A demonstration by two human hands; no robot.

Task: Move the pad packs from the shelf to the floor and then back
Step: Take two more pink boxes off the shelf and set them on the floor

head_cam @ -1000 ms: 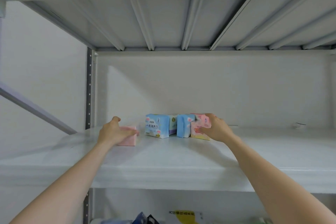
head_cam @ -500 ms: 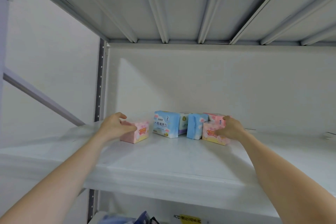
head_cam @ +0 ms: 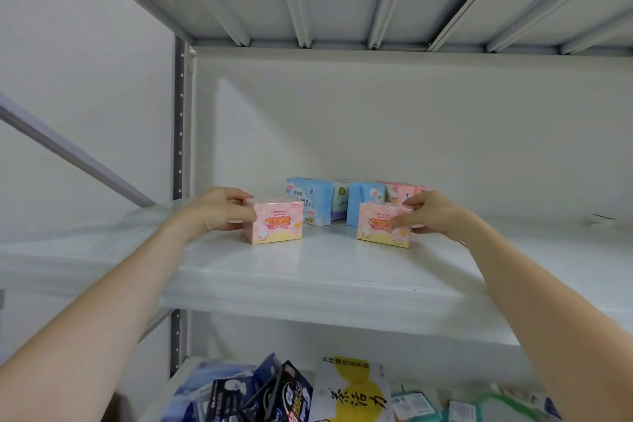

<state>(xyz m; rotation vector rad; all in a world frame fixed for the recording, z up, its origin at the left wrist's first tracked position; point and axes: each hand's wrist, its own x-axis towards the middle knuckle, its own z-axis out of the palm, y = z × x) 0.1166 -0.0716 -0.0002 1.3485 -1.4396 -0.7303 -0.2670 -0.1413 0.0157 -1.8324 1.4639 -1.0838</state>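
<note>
Grips set: left hand wraps left pink pack, right hand pinches right pink pack, both before the blue pack, ready to lift.

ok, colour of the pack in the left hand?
Pink pack, yellow toward the bottom; head view.

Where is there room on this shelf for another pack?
Bare: the shelf front, the gap between the left pink pack and right pink pack, and the stretch right of the right hand. Crowded: the back, where blue packs bunch.

A stockroom: metal shelving holding packaged goods.
</note>
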